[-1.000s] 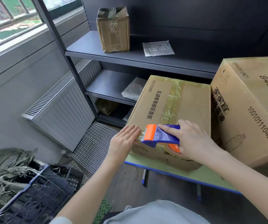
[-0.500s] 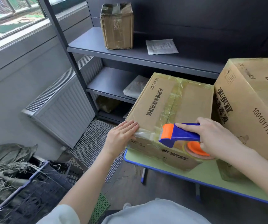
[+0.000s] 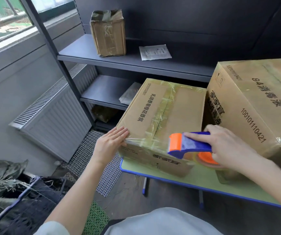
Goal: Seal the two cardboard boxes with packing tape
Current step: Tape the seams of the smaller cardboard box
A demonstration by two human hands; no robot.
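Head view: places the smaller cardboard box (image 3: pixel 175 112) at the left end of a green table (image 3: pixel 204 181) with a blue rim, and the larger cardboard box (image 3: pixel 255 102) just beside it on the right, taller and seemingly touching side to side. Shows yellowed tape already laid over the smaller box's top, along the middle seam and the edges, and more tape wrapped over the larger box's near corner. Lays the left hand (image 3: pixel 110 145) flat on the near left corner of the smaller box, fingers straight and together, grasping nothing, pressing down the end of a clear tape strip (image 3: pixel 141 141) stretched along the near top edge. Wraps the right hand (image 3: pixel 226 146) round the blue handle of the tape dispenser (image 3: pixel 187 144) in a firm hold, index finger extended along the handle's top toward the orange head. Sets that orange head at the same near top edge, toward the right end of the box, with the orange-cored tape roll (image 3: pixel 205 158) below the handle, in front of the box's near face. Behind the boxes, finds a dark grey shelf unit (image 3: pixel 136 61) bearing a small taped carton (image 3: pixel 108 33) upright on its top shelf and a flat white packet (image 3: pixel 155 52) a little to the right, apart from it. Left of the shelves, shows a grey radiator (image 3: pixel 51 119) under a window, white wire mesh (image 3: pixel 92 158) on the floor and a dark crate (image 3: pixel 17 200) holding dry stalks at the lower left.
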